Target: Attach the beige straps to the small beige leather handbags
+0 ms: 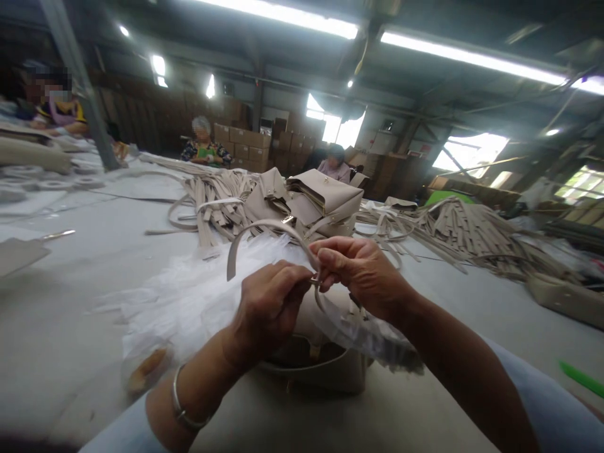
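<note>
A narrow beige strap [234, 255] arches up and over to the left from between my hands. My right hand [365, 270] pinches it between thumb and fingers. Close beside, my left hand [271, 305] is closed with its fingertips at a small metal buckle [314, 281], where the strap passes. Below both hands a beige handbag [325, 374] lies on the table with its mouth open, partly hidden by my hands and wrists. Thin white wrapping sheets [189, 296] spread out to the left of the bag, and some clear plastic [372, 336] hangs under my right hand.
More beige bags [325, 195] and a heap of straps [217, 201] lie ahead on the white table [94, 264]. Another strap pile [472, 233] is at the right, near a green strip [580, 377]. Co-workers sit beyond, with cardboard boxes [245, 143] behind. A metal post [89, 94] stands left.
</note>
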The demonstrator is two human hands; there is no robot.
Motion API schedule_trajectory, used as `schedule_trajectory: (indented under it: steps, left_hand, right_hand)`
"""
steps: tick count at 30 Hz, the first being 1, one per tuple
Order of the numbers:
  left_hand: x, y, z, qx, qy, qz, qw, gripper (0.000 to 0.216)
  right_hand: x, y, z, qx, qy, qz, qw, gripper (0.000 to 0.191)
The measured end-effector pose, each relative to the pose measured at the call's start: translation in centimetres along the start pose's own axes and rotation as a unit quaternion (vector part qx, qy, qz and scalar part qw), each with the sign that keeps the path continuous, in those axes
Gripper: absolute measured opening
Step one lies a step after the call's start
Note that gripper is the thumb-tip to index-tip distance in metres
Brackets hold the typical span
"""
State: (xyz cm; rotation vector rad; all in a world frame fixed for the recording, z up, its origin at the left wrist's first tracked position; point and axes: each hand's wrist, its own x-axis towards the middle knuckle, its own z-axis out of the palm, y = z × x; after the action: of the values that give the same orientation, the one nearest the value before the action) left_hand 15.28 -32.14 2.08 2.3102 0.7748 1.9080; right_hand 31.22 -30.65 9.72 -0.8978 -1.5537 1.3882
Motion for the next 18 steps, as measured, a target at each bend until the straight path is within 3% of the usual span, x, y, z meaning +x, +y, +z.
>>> schedule_trajectory:
  steps: [6,12,18]
  left_hand:
    - [-0.8,1.1,-0.6,-0.02,0.066,0.02,0.997,0.026]
    - [-2.1,1.6,-0.9,-0.007,0.072,0.036,0.997,0.031]
    - [-2.9,1.7,-0.6,-0.024,0.1,0.01,0.995,0.029]
  right_hand:
    - [-1.9,-0.9,1.5,0.014,-0.012,-0.035,0.999,0.023]
    - [-2.6,-1.0,1.9,-0.112,-0.059,-0.092,0.988,0.018]
    - [-3.8,0.8,2.2,0.036,-0.057,0.04,0.997,0.042]
